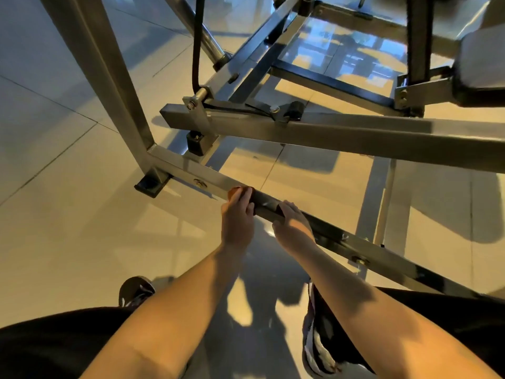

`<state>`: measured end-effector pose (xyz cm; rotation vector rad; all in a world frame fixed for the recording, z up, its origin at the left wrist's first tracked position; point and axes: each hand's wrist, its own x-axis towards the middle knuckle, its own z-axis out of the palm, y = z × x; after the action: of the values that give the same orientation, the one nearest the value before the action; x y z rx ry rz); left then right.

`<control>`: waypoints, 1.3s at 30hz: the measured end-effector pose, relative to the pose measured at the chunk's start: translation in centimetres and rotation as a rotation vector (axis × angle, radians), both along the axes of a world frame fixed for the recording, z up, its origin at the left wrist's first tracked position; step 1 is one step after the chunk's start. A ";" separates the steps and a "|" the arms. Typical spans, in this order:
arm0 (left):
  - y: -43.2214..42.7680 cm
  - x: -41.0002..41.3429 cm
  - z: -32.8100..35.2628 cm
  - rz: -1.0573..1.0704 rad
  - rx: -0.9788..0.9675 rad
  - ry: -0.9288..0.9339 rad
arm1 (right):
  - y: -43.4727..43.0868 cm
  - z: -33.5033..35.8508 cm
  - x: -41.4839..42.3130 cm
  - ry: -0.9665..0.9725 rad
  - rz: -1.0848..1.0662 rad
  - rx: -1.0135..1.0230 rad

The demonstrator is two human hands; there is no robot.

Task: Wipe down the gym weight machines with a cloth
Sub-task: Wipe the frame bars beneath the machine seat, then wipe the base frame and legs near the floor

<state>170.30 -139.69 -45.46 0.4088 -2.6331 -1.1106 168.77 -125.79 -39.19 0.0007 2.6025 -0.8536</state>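
Dark cloth, half hidden, on bar, L hand, R hand gripping

Quick scan: nothing legible anywhere. The frame ahead of the left grip shows no readable label or number. The cloth between it and the right grip carries no print.

Grey frame; beige tiled floor
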 end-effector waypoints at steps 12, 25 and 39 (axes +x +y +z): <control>-0.2 -0.2 1.3 -0.147 -0.072 0.081 | 0.2 -0.2 1.2 -0.008 0.024 0.003; 2.5 0.5 2.2 -0.244 -0.028 0.044 | 0.7 -0.7 1.7 0.076 0.048 0.039; 3.6 0.9 1.0 -0.253 -0.014 0.046 | 1.4 -1.3 1.2 0.166 -0.076 -0.112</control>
<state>171.24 -136.09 -44.47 0.0453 -2.7050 -1.1571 170.00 -124.39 -40.48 -0.0028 2.7193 -1.0673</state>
